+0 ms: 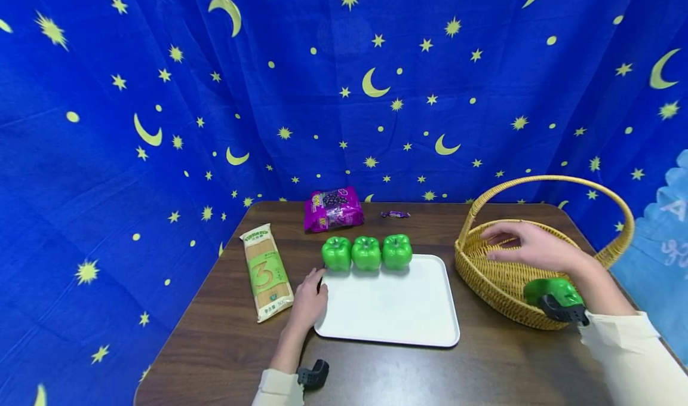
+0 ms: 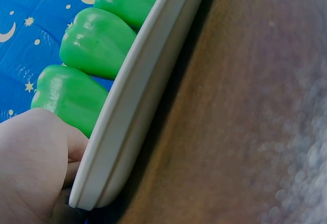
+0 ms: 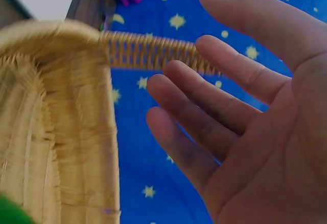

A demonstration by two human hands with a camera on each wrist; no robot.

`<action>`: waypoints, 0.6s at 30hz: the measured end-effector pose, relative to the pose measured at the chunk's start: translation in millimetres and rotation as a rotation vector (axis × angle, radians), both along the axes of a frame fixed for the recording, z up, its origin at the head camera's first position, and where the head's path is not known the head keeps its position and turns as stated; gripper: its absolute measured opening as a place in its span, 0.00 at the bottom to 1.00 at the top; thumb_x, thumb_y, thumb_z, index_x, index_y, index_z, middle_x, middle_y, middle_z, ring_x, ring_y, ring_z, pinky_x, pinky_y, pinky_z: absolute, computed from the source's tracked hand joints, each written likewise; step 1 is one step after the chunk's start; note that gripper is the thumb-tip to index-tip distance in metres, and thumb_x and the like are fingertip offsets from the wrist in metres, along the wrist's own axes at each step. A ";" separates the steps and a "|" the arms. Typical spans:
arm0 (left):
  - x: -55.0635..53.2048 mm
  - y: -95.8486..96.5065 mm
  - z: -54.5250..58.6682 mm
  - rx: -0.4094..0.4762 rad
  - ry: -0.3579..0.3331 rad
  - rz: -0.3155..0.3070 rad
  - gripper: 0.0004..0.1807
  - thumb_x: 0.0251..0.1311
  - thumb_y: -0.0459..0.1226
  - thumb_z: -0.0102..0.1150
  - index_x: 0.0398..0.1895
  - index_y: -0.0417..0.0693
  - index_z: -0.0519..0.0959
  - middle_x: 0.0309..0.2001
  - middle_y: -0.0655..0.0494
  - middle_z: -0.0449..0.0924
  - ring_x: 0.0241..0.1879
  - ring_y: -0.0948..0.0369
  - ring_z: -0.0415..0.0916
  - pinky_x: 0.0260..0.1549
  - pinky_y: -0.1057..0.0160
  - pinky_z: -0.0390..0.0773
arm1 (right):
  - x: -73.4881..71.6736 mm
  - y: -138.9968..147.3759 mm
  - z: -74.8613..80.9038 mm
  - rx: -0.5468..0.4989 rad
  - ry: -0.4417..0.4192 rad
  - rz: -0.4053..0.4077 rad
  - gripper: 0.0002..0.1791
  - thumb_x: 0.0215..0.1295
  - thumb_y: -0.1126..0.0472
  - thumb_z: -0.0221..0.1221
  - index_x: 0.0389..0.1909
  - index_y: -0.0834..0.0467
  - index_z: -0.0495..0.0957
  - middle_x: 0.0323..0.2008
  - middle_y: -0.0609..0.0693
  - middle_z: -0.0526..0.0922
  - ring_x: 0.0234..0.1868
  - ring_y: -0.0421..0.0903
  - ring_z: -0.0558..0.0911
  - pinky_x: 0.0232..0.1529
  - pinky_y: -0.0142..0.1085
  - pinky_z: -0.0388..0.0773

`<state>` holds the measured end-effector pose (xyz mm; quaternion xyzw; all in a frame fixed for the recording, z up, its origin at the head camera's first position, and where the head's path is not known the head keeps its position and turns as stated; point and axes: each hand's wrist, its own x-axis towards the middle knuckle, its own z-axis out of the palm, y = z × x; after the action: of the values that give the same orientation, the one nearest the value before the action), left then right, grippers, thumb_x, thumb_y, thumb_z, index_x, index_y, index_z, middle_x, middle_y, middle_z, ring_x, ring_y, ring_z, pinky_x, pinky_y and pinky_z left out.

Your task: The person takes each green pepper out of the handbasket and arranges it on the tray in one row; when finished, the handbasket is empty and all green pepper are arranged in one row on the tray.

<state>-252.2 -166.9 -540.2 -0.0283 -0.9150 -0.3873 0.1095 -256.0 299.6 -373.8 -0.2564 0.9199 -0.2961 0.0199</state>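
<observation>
My left hand [image 1: 310, 300] grips the left edge of a white tray [image 1: 389, 310], with the thumb at the rim in the left wrist view. Three green bell peppers stand in a row along the tray's far side: a left one [image 1: 336, 254], a middle one [image 1: 366, 254] and a right one [image 1: 397, 252]. Over the wicker basket [image 1: 486, 288], my right hand [image 1: 537, 249] is held with spread, slightly bent fingers and nothing in them. Another green bell pepper [image 1: 548, 288] lies in the basket's near right part, partly hidden by the right wrist.
Left of the tray lies a pack of noodles [image 1: 267, 273]. A purple candy bag [image 1: 334, 209] and a small wrapped candy [image 1: 395, 214] are at the table's back. The basket's tall handle [image 1: 559, 179] arches over it. A blue starry cloth [image 1: 344, 95] hangs behind the table.
</observation>
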 end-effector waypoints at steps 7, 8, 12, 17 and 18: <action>-1.1 -0.1 -2.3 0.008 -0.024 0.000 0.22 0.65 0.35 0.51 0.63 0.43 0.73 0.64 0.39 0.67 0.67 0.44 0.59 0.64 0.45 0.59 | 8.7 25.2 -12.7 -0.029 -0.014 -0.023 0.21 0.61 0.52 0.65 0.54 0.52 0.77 0.48 0.43 0.80 0.49 0.48 0.79 0.46 0.36 0.78; -1.0 0.1 -2.6 0.008 -0.027 -0.001 0.22 0.64 0.35 0.51 0.63 0.43 0.73 0.65 0.39 0.67 0.67 0.44 0.59 0.64 0.45 0.59 | 9.7 29.0 -14.7 -0.036 -0.015 -0.025 0.21 0.61 0.53 0.65 0.54 0.52 0.76 0.48 0.44 0.80 0.49 0.49 0.79 0.46 0.36 0.78; -0.1 0.6 -2.6 0.006 -0.026 -0.001 0.23 0.64 0.35 0.52 0.62 0.43 0.74 0.64 0.38 0.67 0.66 0.44 0.60 0.63 0.44 0.60 | 12.9 43.7 -20.2 -0.049 -0.025 -0.037 0.21 0.61 0.54 0.65 0.55 0.53 0.75 0.51 0.48 0.79 0.49 0.46 0.79 0.45 0.35 0.78; 0.4 -0.1 -0.4 -0.001 -0.012 -0.002 0.23 0.63 0.35 0.53 0.62 0.42 0.74 0.64 0.37 0.68 0.66 0.43 0.60 0.62 0.43 0.61 | 15.6 62.7 -24.7 -0.057 -0.063 -0.045 0.24 0.61 0.56 0.65 0.57 0.57 0.74 0.52 0.52 0.78 0.48 0.38 0.78 0.44 0.34 0.78; 0.5 -0.2 0.3 0.000 -0.012 0.000 0.23 0.63 0.35 0.54 0.62 0.42 0.74 0.64 0.38 0.68 0.66 0.43 0.60 0.63 0.44 0.61 | 15.6 66.7 -26.2 -0.056 -0.069 -0.045 0.24 0.61 0.57 0.65 0.57 0.58 0.73 0.52 0.52 0.78 0.48 0.37 0.78 0.44 0.33 0.78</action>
<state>-251.7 -167.1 -540.0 -0.0260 -0.9157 -0.3875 0.1037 -240.4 366.4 -399.9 -0.2256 0.9155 -0.3309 0.0377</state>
